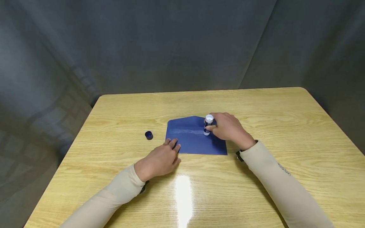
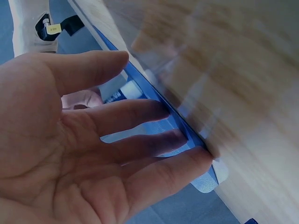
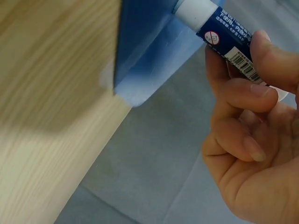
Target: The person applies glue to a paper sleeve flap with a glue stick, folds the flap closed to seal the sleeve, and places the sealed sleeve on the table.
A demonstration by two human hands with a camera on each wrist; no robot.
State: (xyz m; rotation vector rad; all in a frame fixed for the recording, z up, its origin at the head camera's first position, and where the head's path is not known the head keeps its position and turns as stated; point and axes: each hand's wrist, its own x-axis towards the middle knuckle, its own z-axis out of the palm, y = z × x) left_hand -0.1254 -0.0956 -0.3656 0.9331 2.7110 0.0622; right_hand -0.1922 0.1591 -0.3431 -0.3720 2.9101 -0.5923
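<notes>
A blue envelope (image 1: pixel 196 144) lies on the table with its flap spread open towards the far side. Across it runs a pale streak of glue (image 1: pixel 182 131). My right hand (image 1: pixel 228 127) grips a glue stick (image 1: pixel 207 124), thumb and fingers round its dark blue label. The stick stands nearly upright, its white lower end at the right end of the streak. In the right wrist view the glue stick (image 3: pixel 229 35) shows a barcode and printed text. My left hand (image 1: pixel 161 160) rests at the envelope's near left corner, fingers extended and fingertips on the paper.
A small dark blue cap (image 1: pixel 149 135) sits on the wooden table (image 1: pixel 271 117) to the left of the envelope. Behind the table's far edge hangs a grey curtain (image 1: pixel 176 47). A bright light reflection (image 1: pixel 183 199) shows on the near tabletop.
</notes>
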